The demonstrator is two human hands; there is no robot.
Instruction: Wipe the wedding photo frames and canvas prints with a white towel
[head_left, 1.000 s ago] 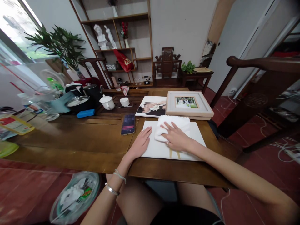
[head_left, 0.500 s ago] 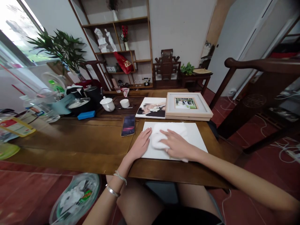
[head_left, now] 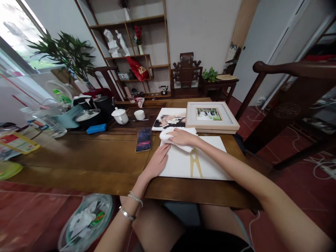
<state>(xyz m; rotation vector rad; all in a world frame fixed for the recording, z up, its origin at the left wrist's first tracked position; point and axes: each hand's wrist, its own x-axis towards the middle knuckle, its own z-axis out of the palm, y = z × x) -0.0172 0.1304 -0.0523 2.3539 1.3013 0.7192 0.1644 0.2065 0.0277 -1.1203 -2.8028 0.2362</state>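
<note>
A white board (head_left: 175, 164) lies flat near the table's front edge, with a gold A-shaped mark (head_left: 195, 166) on its surface. My left hand (head_left: 158, 161) rests on the board's left edge, fingers stretched out flat. At the board's far left part, my right hand (head_left: 183, 137) grips a bunched white cloth (head_left: 166, 134) and presses it down. The cloth covers the far edge of the board and the top of the gold mark. My right fingers are partly sunk in the cloth.
Behind the board lie a photo print (head_left: 168, 117) and a light wooden picture frame (head_left: 228, 127). A phone (head_left: 144, 139) is to the left. Farther left stand a lidded white cup (head_left: 120, 116), a blue block (head_left: 96, 128) and bottles. A waste bin (head_left: 105, 236) sits below the table.
My right hand has moved the cloth from the board's middle to its far left edge, uncovering the gold mark. My left hand has stayed in place.
</note>
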